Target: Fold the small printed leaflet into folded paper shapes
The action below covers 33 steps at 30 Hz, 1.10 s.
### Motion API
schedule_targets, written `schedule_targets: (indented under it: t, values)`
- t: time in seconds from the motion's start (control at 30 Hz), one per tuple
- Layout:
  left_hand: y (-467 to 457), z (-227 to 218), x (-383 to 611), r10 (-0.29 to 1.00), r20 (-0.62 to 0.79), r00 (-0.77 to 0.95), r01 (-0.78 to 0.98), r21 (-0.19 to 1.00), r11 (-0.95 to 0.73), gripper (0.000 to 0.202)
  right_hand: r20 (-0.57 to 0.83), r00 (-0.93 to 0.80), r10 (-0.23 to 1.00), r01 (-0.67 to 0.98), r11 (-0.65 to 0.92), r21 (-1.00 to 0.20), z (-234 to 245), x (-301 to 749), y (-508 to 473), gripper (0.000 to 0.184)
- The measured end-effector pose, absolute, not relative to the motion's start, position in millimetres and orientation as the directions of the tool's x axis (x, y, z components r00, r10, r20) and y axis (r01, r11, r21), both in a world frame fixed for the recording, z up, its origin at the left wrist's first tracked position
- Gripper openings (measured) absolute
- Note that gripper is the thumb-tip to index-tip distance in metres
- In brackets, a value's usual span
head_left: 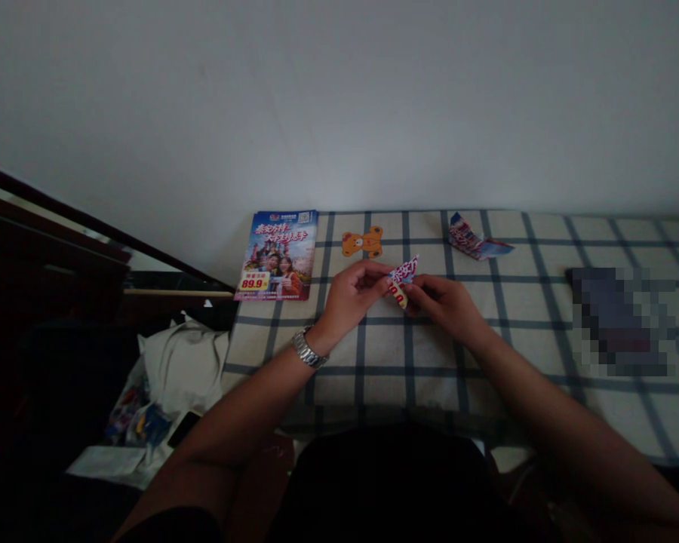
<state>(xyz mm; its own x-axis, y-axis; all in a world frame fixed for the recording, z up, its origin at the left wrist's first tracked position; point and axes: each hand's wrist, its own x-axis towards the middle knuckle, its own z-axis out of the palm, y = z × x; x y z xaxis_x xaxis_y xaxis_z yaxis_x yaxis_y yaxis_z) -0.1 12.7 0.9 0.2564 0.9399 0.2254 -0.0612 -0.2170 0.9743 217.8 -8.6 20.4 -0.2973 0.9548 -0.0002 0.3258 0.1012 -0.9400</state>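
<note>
Red, white, blue and yellow print covers the small folded paper (pixel 400 280) that I hold between my two hands, over the checked cloth (pixel 339 385) and in front of my body. Its sharp tip points away from me, toward the wall (pixel 373 98), leaning a little to the right; the long axis appears to run from that tip back to a yellow corner nearer me, though my fingers cover part of the edges. With my left hand (pixel 354 290) I pinch its left side, thumb laid on the near face, forefinger reaching behind, the gap between them just the paper's thickness. With my right hand (pixel 447 302) I grip the opposite side the same narrow way, thumb and forefinger closed on it, the other fingers bent underneath and partly hidden. My hands nearly meet, turned in toward each other, and my forearms slant in from both lower corners; a metal watch (pixel 309 348) circles my left wrist. Beyond my left hand lies an orange bear (pixel 363 242), with a pile of leaflets (pixel 277 256) to its left. Another folded paper (pixel 478 240) rests near the wall, beyond my right hand, and farther right is a dark, blurred-out object (pixel 619 320).
</note>
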Motion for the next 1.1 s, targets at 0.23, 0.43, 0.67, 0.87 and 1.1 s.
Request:
schedule_targets:
  t: [0.23, 0.43, 0.67, 0.87, 1.1]
  values:
    - [16.0, -2.7, -1.1, 0.926, 0.211, 0.313, -0.055, 0.977, -0.204, 0.028, 0.044, -0.305, 0.951, 0.398, 0.169, -0.902, 20.8, 220.1, -8.2, 0.041]
    - [15.3, -2.9, -0.2, 0.928, 0.215, 0.303, -0.037, 0.976, -0.214, 0.027, 0.026, -0.315, 0.949, 0.320, 0.132, -0.938, 19.5, 218.4, -7.8, 0.044]
    - [13.9, 0.1, -0.7, 0.940, 0.232, 0.252, -0.026, 0.972, -0.233, 0.028, -0.065, -0.334, 0.940, 0.284, 0.035, -0.958, 19.2, 216.7, -10.2, 0.046]
    - [12.8, 0.6, 0.4, 0.943, 0.221, 0.248, -0.024, 0.975, -0.222, 0.028, -0.053, -0.373, 0.926, 0.344, 0.085, -0.935, 21.4, 219.2, -10.8, 0.048]
    - [11.5, -0.2, 0.5, 0.942, 0.210, 0.260, -0.068, 0.978, -0.199, 0.029, -0.024, -0.371, 0.928, 0.357, 0.118, -0.926, 21.0, 220.0, -9.2, 0.049]
